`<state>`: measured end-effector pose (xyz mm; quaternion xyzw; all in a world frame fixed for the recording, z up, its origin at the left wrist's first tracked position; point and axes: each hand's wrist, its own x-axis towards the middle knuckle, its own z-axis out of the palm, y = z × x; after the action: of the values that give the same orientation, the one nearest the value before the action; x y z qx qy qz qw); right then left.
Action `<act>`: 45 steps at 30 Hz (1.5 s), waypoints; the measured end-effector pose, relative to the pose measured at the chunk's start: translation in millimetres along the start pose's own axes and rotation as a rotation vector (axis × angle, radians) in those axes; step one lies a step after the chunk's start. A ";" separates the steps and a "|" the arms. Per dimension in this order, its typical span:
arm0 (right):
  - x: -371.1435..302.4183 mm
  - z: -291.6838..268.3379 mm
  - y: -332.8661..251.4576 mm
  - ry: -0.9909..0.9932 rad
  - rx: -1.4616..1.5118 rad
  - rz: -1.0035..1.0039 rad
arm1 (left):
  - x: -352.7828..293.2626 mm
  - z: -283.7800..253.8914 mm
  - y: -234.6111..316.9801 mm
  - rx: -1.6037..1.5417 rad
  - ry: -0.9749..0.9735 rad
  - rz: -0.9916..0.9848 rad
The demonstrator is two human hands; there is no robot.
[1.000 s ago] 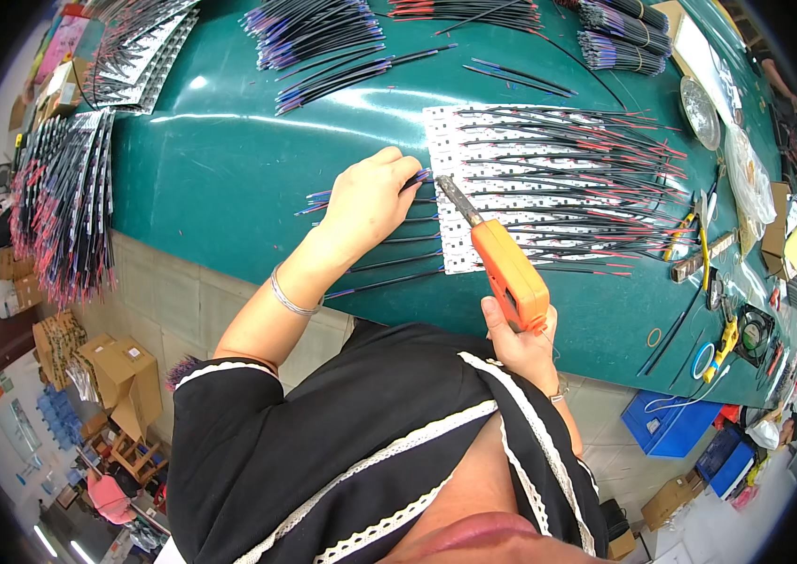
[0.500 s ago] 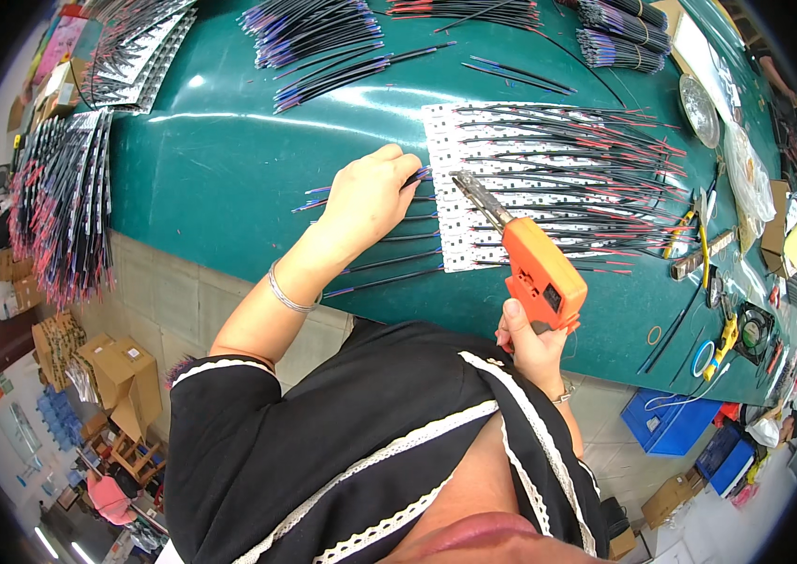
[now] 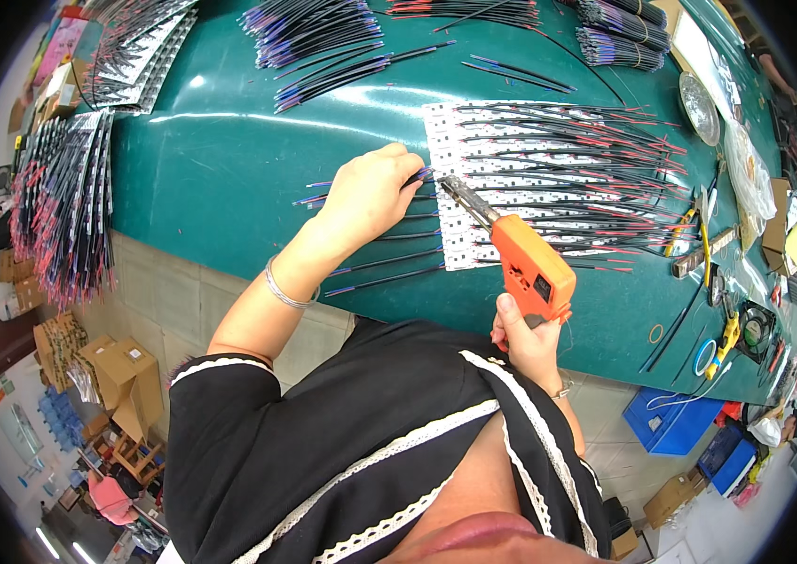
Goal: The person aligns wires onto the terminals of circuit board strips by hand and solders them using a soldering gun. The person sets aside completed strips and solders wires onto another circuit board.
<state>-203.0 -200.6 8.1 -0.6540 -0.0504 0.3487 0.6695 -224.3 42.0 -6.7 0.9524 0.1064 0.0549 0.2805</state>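
A white circuit board panel lies on the green table, with rows of black wires running right from it to red tips. My left hand is at the panel's left edge, thumb and fingers pinched on dark wires with bluish ends. Several more wires stick out left below that hand. My right hand grips the handle of an orange soldering gun. The gun's metal tip lies over the panel's left edge, just right of my left fingertips; whether it touches a wire is too small to tell.
Bundles of wires lie along the far side. Finished-looking wired panels hang over the table's left edge. Right of the panel are yellow-handled pliers, a round metal dish, a small fan and a blue bin.
The soldering gun in my right hand has shifted slightly left, its tip now closer to my left fingertips. My left hand has moved very little and still pinches the wires.
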 end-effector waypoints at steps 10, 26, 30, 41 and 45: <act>-0.2 3.0 -2.3 0.000 -0.108 -0.033 | -2.3 2.5 2.3 0.088 -0.020 0.009; 3.8 -11.0 -4.4 0.023 0.039 -0.119 | -2.5 4.1 -3.7 0.062 0.010 0.054; 3.7 -16.0 -3.0 0.019 0.057 -0.080 | -6.3 6.3 -2.3 -0.019 0.020 0.067; 2.9 -23.2 -4.9 0.068 0.137 -0.175 | -2.2 -37.0 7.4 -0.461 0.108 -0.138; 4.8 -28.1 -5.9 0.089 0.144 -0.200 | 9.3 -64.2 15.7 -0.749 0.630 0.035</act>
<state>-182.3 -221.1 7.7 -0.6107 -0.0603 0.2536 0.7477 -223.2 64.9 56.0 0.7246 0.1431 0.3794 0.5572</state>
